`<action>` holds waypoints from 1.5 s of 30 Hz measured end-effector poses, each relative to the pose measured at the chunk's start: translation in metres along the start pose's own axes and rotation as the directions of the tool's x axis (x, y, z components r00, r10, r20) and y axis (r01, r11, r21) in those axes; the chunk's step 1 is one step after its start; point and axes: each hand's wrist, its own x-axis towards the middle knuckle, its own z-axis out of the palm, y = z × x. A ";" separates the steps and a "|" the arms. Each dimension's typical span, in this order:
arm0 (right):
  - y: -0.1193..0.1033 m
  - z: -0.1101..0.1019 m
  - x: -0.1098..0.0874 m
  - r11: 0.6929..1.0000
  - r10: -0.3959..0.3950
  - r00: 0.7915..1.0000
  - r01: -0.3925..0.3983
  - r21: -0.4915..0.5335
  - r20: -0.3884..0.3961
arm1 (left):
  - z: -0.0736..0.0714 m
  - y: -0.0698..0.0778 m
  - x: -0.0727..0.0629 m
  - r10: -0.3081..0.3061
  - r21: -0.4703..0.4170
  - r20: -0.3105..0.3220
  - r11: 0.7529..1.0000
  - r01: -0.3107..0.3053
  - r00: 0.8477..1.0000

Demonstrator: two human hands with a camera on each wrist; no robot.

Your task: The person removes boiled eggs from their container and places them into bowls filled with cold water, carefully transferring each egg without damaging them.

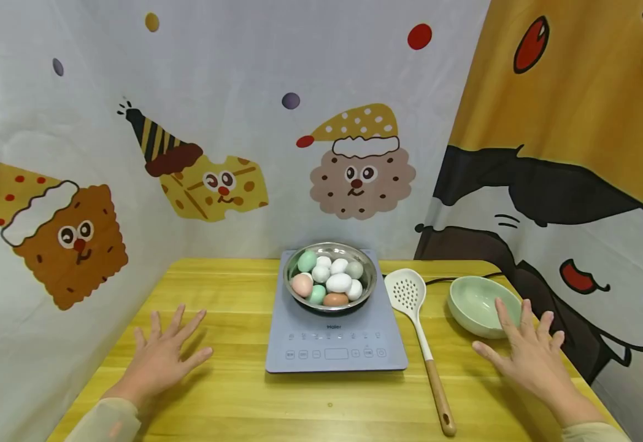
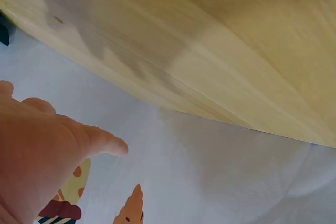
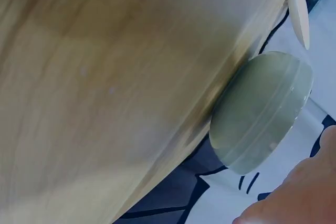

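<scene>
My left hand [image 1: 158,356] hovers over the left part of the table with its fingers spread and nothing in it. On the right, my right hand [image 1: 531,356] is spread too; its fingertips overlap the near rim of a pale green bowl [image 1: 470,307] in the head view. The right wrist view shows that bowl [image 3: 262,111] standing a little ahead of the hand. A white slotted skimmer [image 1: 407,291] with a wooden handle lies between the bowl and the cooker. Several white, green, pink and brown eggs [image 1: 338,283] fill a steel pan [image 1: 370,293].
The pan sits on a grey induction cooker [image 1: 310,325] at the table's back middle. A black cord [image 1: 440,280] runs behind the skimmer and bowl. Cartoon-printed curtains [image 1: 233,67] enclose the wooden table [image 1: 233,393] at the back and sides.
</scene>
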 end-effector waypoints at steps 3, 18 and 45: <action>-0.017 -0.004 -0.003 0.998 -0.059 0.994 0.060 0.002 -0.093 | -0.001 0.002 0.000 0.007 0.020 -0.014 1.000 -0.006 1.000; -0.117 0.027 -0.024 0.989 0.128 0.923 -0.148 0.028 0.363 | 0.019 0.090 0.000 0.206 0.011 -0.179 0.978 -0.207 0.962; -0.102 -0.017 0.036 0.523 0.314 0.945 -0.255 0.813 0.095 | 0.033 0.117 0.018 0.233 -0.138 0.022 0.964 -0.228 0.972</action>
